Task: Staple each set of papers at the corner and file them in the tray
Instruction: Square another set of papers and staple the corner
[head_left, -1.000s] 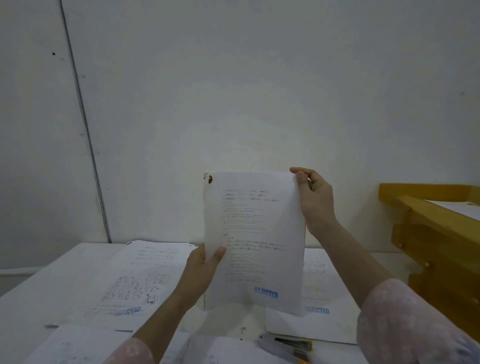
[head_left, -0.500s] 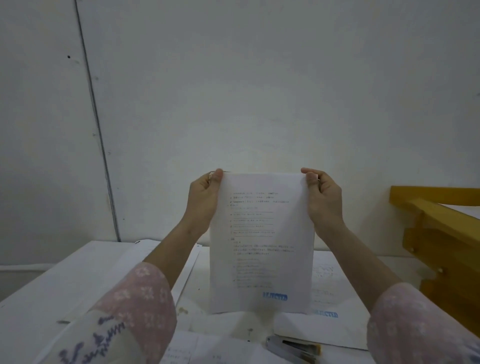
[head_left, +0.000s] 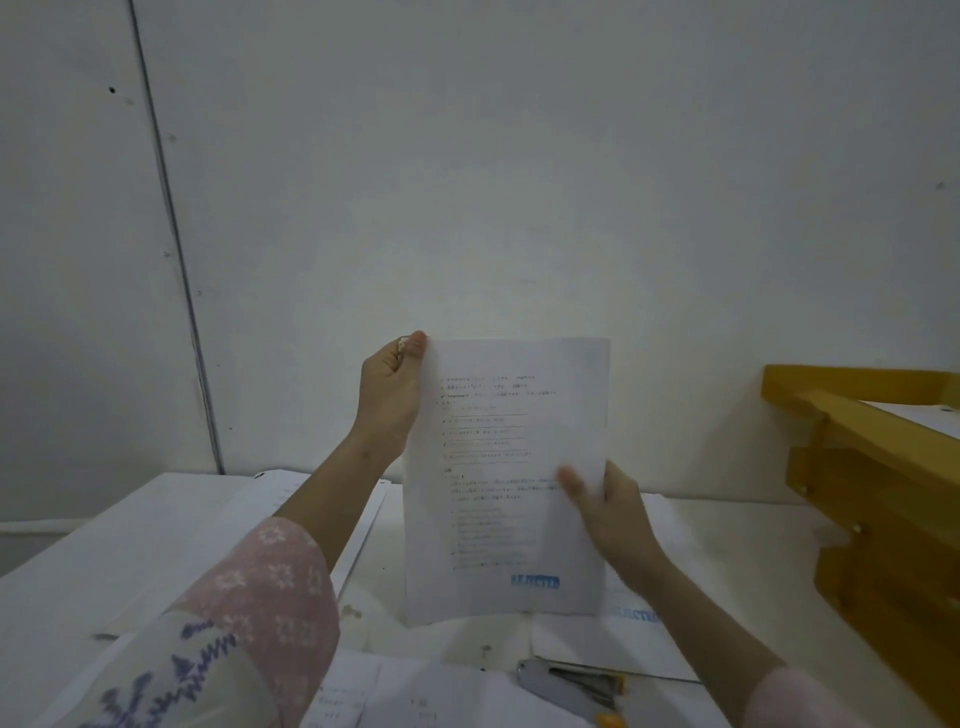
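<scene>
White printed paper set (head_left: 498, 493), stamped "REJECTED" in blue, held upright: left hand (head_left: 389, 397) pinches its top-left corner with its fingers (head_left: 413, 344), right hand (head_left: 613, 512) grips its right edge.

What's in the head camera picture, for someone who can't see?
A person holds a paper set upright: the left hand pinches its top left corner, the right hand grips its right edge. A stapler lies on the table below; a yellow wooden tray stands at right.
</scene>
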